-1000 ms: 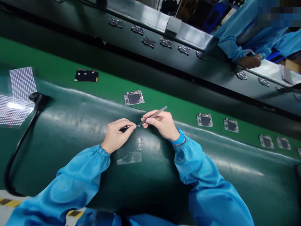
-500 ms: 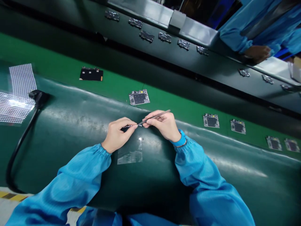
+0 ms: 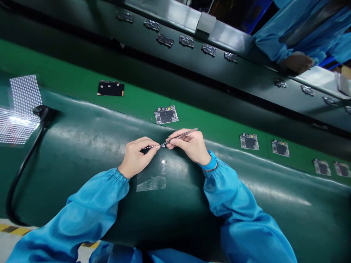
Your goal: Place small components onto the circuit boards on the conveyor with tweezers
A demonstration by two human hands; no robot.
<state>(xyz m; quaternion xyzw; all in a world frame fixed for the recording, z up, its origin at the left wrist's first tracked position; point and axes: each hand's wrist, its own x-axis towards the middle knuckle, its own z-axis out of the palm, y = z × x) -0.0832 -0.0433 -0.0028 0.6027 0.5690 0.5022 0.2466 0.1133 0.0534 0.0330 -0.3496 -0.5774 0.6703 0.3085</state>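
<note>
My left hand (image 3: 137, 155) is closed, its thumb and fingers pinching a small dark strip with white dots (image 3: 147, 148). Most of that strip is hidden inside the fingers. Metal tweezers (image 3: 182, 135) lie slanted in my right hand (image 3: 192, 145), held like a pen. Their tips meet the strip's end at my left thumb; whether they grip something tiny there I cannot make out. Just below the hands, a piece of clear film (image 3: 150, 183) rests on the dark green mat (image 3: 186, 208). A circuit board (image 3: 166, 115) sits on the green belt just beyond my hands.
More circuit boards (image 3: 249, 141) and a black board with white patches (image 3: 110, 88) ride the green belt (image 3: 203, 126). On the left are sheets of small dots (image 3: 26, 95) and a black plug with its cable (image 3: 45, 114). Across the line, a co-worker's sleeve (image 3: 276, 36) hangs over the far belt.
Boards on the near green belt have shifted slightly right, while those on the far belt have slid left. My hands, the tweezers and the strip stay almost still.
</note>
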